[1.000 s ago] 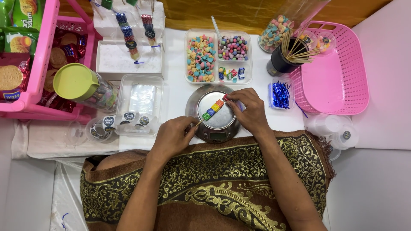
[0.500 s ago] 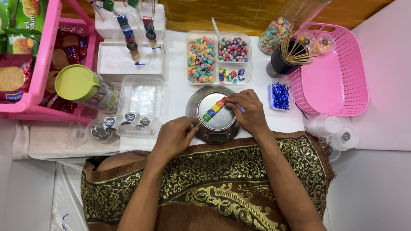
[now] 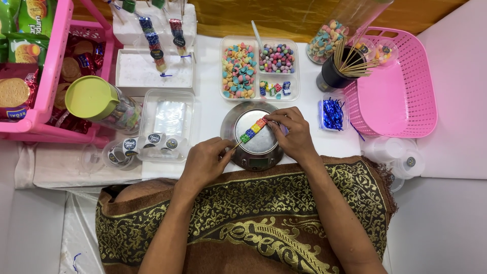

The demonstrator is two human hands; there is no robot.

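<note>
My left hand (image 3: 205, 161) pinches the lower end of a thin wooden skewer (image 3: 237, 145) threaded with several coloured candy cubes (image 3: 253, 130). My right hand (image 3: 291, 134) closes on the upper end of the skewer, at the last cube. The skewer lies slanted above a round metal kitchen scale (image 3: 252, 152). Just beyond it stands a clear divided tray (image 3: 258, 71) filled with coloured candies.
A black cup of wooden skewers (image 3: 335, 73), a pink basket (image 3: 395, 96) and a small box of blue twist ties (image 3: 333, 112) sit to the right. A green-lidded jar (image 3: 96, 99), clear bags (image 3: 170, 119), round stickers (image 3: 147, 142) and a pink snack rack (image 3: 35, 66) are left.
Both hands stay on the skewer over the scale. My right hand's fingers have shifted slightly at the top candy; nothing else moved.
</note>
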